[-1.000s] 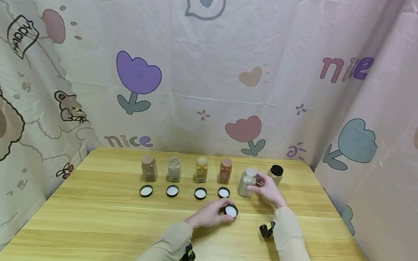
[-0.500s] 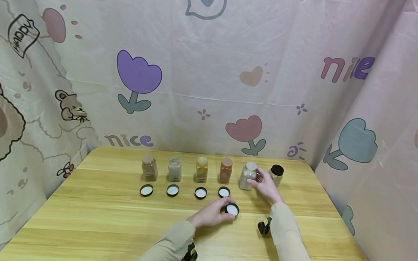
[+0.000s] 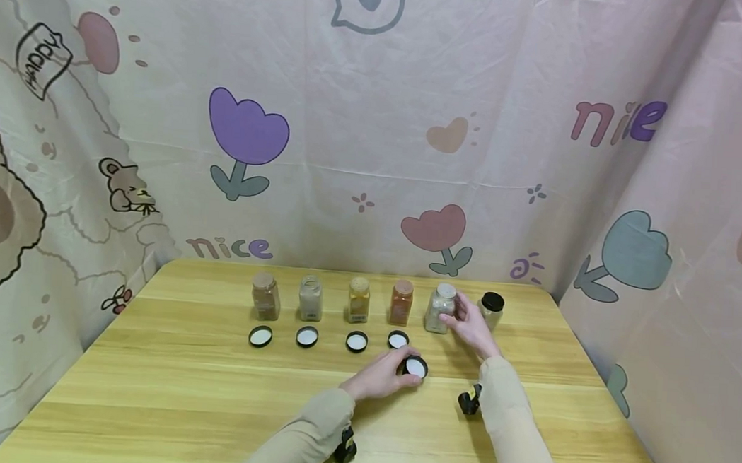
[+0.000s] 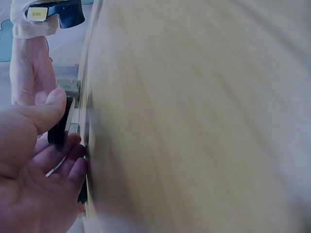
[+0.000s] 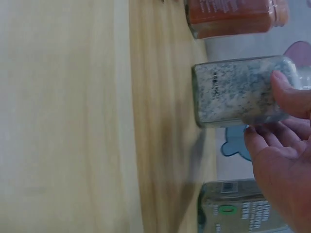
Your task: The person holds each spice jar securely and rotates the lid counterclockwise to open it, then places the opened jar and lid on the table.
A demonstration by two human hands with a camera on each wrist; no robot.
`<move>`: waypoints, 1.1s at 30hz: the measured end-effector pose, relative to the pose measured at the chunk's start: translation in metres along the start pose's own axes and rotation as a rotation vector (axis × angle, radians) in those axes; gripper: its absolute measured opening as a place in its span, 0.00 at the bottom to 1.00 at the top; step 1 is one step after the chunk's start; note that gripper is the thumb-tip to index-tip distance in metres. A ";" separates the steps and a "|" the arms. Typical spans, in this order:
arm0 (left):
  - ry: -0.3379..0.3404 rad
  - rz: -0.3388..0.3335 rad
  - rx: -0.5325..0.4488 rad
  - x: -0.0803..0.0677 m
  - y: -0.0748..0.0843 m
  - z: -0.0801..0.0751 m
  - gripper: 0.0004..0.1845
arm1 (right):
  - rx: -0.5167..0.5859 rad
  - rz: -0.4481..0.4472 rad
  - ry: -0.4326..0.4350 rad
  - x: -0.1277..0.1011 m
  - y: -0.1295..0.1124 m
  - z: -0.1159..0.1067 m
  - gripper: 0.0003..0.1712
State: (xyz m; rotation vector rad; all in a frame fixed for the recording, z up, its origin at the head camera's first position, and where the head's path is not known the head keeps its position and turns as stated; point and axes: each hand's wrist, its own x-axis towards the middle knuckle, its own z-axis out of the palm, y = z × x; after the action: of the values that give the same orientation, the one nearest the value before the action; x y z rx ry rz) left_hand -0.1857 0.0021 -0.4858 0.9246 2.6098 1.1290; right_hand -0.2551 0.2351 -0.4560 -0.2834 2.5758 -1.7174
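Note:
My left hand [image 3: 380,375] pinches a black lid [image 3: 416,367] between thumb and fingers, its white inner side facing up, just above or at the table. The left wrist view shows this lid [image 4: 59,127] edge-on beside the thumb. My right hand [image 3: 472,327] grips an uncapped glass spice jar [image 3: 439,308] with pale, dark-flecked contents. In the right wrist view the thumb lies against the jar [image 5: 238,92] near its neck, and the jar's base looks at or just over the table. Just right of that hand stands a jar with a black lid [image 3: 491,302], partly hidden.
Left of the held jar, a row of uncapped jars stands: reddish [image 3: 401,303], yellow [image 3: 358,301], greyish [image 3: 311,299] and brown [image 3: 266,297]. Black lids, white side up, lie before them, among them the far-left lid [image 3: 260,336]. A printed curtain [image 3: 350,152] hangs behind the table [image 3: 176,389].
My right hand has moved the pale jar back, away from me, into line with the row. The left hand has shifted slightly forward and right with the lid.

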 end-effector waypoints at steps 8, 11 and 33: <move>0.073 -0.012 0.059 0.013 0.012 0.005 0.24 | 0.017 -0.045 0.001 -0.012 -0.005 -0.003 0.44; 0.092 -0.025 0.057 0.018 0.014 0.010 0.24 | 0.007 -0.074 0.019 -0.018 -0.006 -0.004 0.42; 0.318 -0.137 0.095 0.057 0.021 0.034 0.24 | 0.365 -0.233 0.823 -0.047 -0.010 -0.027 0.14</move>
State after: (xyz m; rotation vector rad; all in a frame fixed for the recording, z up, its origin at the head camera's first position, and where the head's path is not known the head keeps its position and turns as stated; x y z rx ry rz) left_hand -0.2094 0.0675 -0.4892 0.6109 2.9484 1.2126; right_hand -0.2110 0.2644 -0.4396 0.1971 2.6590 -2.8162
